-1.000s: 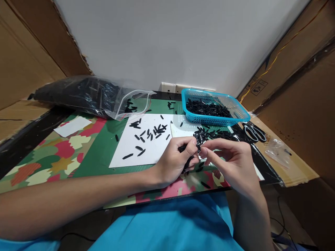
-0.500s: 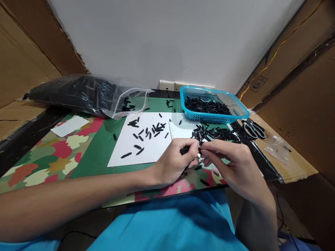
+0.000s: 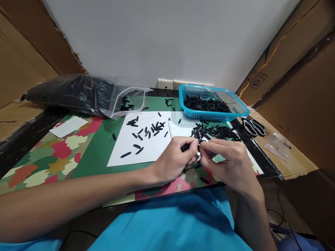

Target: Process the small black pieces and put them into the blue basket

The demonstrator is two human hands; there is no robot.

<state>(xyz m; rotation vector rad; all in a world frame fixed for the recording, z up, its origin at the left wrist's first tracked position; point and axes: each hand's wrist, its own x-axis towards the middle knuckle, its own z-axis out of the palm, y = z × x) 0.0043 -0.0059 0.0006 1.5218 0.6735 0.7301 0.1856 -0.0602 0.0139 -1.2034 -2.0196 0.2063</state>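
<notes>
Left hand [image 3: 175, 158] clutches black pieces [image 3: 185, 147], right hand [image 3: 230, 162] pinches 1; patterned table [image 3: 61, 150] below, pale wall [image 3: 159, 42] behind.

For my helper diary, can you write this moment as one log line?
left hand: closed around black pieces | right hand: pinched beside left hand | blue basket: more black pieces inside | scissors: right of basket

The head camera looks down across the tabletop [image 3: 91, 157].
</notes>
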